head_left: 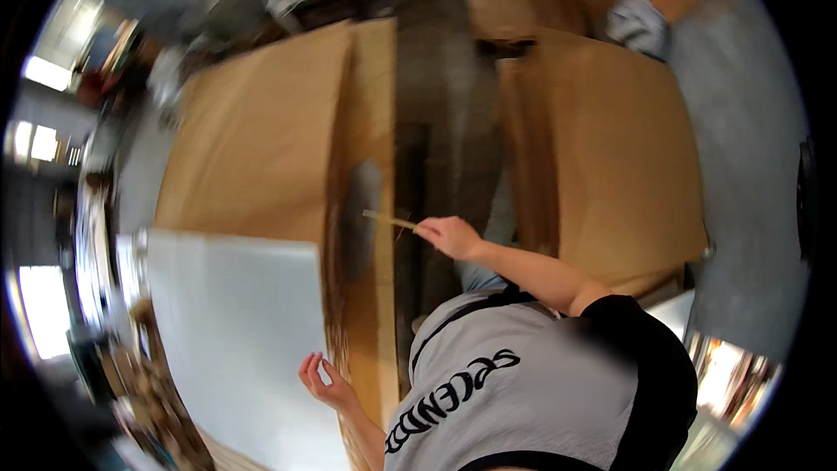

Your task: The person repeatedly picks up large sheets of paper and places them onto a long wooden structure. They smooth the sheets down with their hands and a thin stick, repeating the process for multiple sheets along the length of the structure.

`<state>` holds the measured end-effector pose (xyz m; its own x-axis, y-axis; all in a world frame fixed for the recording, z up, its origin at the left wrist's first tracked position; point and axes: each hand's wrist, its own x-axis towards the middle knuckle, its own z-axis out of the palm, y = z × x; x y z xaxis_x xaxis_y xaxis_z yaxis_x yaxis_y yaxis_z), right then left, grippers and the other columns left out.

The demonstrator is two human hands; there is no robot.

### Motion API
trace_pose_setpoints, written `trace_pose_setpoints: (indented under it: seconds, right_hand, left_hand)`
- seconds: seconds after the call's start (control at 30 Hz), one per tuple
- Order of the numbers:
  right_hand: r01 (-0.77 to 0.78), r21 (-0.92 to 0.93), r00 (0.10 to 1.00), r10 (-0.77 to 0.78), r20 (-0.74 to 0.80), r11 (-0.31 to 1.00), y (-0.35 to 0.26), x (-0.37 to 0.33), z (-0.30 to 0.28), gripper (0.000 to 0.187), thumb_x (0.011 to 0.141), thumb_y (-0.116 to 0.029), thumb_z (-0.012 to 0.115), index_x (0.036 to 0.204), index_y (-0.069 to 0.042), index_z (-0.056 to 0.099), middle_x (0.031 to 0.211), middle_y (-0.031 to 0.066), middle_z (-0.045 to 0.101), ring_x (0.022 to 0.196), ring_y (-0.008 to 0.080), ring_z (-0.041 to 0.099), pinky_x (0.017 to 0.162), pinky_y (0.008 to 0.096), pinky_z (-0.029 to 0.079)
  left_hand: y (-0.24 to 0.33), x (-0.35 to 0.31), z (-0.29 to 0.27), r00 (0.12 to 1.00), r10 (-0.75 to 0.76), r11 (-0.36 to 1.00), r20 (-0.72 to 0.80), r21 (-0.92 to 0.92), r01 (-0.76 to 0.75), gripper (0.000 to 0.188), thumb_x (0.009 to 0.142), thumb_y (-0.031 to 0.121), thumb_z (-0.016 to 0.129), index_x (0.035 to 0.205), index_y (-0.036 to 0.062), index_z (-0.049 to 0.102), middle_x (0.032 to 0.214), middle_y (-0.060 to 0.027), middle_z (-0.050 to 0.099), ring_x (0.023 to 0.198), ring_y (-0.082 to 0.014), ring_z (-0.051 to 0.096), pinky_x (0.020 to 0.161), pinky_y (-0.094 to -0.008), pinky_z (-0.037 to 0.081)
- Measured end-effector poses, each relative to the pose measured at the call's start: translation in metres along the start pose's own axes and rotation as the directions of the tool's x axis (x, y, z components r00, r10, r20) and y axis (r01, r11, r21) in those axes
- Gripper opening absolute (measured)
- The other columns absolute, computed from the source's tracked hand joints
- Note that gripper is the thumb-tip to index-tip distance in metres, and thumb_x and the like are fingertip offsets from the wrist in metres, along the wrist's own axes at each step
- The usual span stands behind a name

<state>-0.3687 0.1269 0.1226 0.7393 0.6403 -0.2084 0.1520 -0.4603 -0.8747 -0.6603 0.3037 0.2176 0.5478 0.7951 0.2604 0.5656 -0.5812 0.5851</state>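
My right hand (449,237) is closed round one end of a thin, pale yellowish stick (388,219). The stick points left, over the edge of a stack of sheets. Above the near edge of a smooth white sheet (240,323), my left hand (327,384) is loosely curled, with a gap between thumb and fingers and nothing visible in it. That white sheet lies on the near part of a large brown cardboard stack (257,139). A tan ledge (384,122) runs along the stack's right side, with a grey patch (362,209) near the stick's tip.
Another stack of brown cardboard (623,157) stands to the right, across a narrow dark gap (436,139). Brown cartons (523,9) and a pale crumpled bundle (636,24) are behind it. Blurred piles of materials (153,392) line the left side.
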Motion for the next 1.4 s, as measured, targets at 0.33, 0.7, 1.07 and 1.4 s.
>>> trace_pose_setpoints:
  seconds: [0.33,0.7,1.07,1.4]
  right_hand:
    - [-0.438,0.038,0.72,0.376,-0.583,0.898,0.16,-0.053,-0.193,0.029,0.084,-0.027,0.043,0.09,-0.005,0.06,0.079,0.0157,0.06,0.071,0.0286,0.059,0.062,0.0368,0.045]
    - [-0.514,0.546,0.11,0.682,-0.723,0.662,0.216,-0.1,-0.207,0.02,0.086,-0.019,0.046,0.09,-0.003,0.058,0.058,0.004,0.052,0.051,0.0124,0.048,0.048,0.0275,0.039]
    - [-0.635,0.553,-0.01,0.709,-0.705,0.54,0.242,0.069,-0.444,0.023,0.086,-0.017,0.042,0.107,-0.015,0.05,0.072,0.015,0.057,0.065,0.0301,0.057,0.055,0.0393,0.043]
    - [-0.892,0.383,-0.071,0.763,-0.643,0.24,0.329,0.133,-0.534,0.043,0.083,-0.006,0.039,0.118,-0.03,0.047,0.077,0.0143,0.058,0.069,0.0293,0.057,0.057,0.0383,0.045]
  left_hand:
    - [0.173,0.13,0.201,0.464,0.452,0.892,0.762,-0.395,-0.22,0.015,0.077,-0.002,0.052,0.089,0.0032,0.059,0.081,-0.0071,0.055,0.074,-0.0167,0.055,0.063,-0.0254,0.045]
    - [0.369,0.21,0.418,-0.252,0.56,0.702,0.789,-0.613,-0.363,0.013,0.079,0.007,0.055,0.091,0.0036,0.059,0.082,-0.0105,0.055,0.074,-0.0228,0.058,0.063,-0.0294,0.046]
    - [0.543,0.295,0.643,-0.419,0.53,0.696,0.737,-0.66,-0.283,0.014,0.08,0.008,0.055,0.092,0.0024,0.058,0.085,-0.0098,0.058,0.074,-0.0186,0.059,0.065,-0.0271,0.047]
    - [0.575,0.3,0.812,-0.506,0.111,0.977,0.855,-0.187,-0.102,0.024,0.084,0.02,0.052,0.099,0.0015,0.055,0.085,-0.0038,0.059,0.078,-0.0101,0.054,0.07,-0.0223,0.042]
